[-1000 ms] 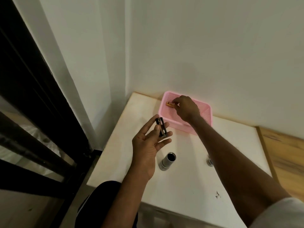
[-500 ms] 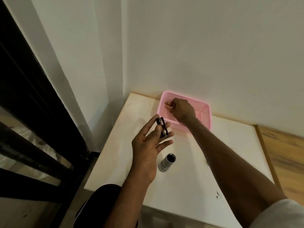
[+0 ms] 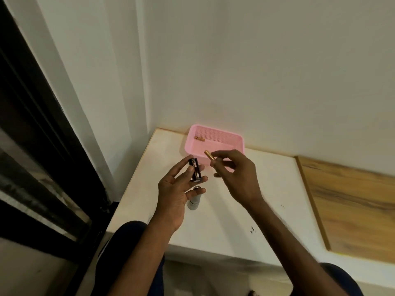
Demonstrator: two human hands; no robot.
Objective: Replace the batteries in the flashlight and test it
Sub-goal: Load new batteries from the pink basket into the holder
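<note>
Window frame [image 3: 32, 135]: dark, running down the far left edge, beside the white wall.
Table [image 3: 267, 210]: white top set into the corner; both hands are above it.
Left hand [image 3: 177, 189]: palm up, fingers loosely spread, with the thumb pressing a black battery holder [image 3: 195, 169] against the fingers.
Battery holder: stands roughly on end across the fingertips, its open slots facing the camera; whether any slot is filled cannot be told.
Flashlight body [image 3: 195, 199]: silver tube lying on the table just under the left hand's fingertips, partly hidden by them, open end pointing away from the person.
Basket [image 3: 215, 144]: pink, mesh-sided, at the back of the table against the wall, just beyond both hands.
Spare battery [image 3: 199, 138]: gold, lying alone in the basket's back left corner, well apart from either hand.
Battery in hand [image 3: 209, 155]: gold, pinched by one end, its free end tilted up and left towards the holder, with a small gap between them.
Right hand [image 3: 233, 176]: closed on that battery between thumb and forefinger, other fingers curled, held just in front of the basket's near wall.
Wooden panel [image 3: 352, 199]: light brown, lying at the table's right side.
</note>
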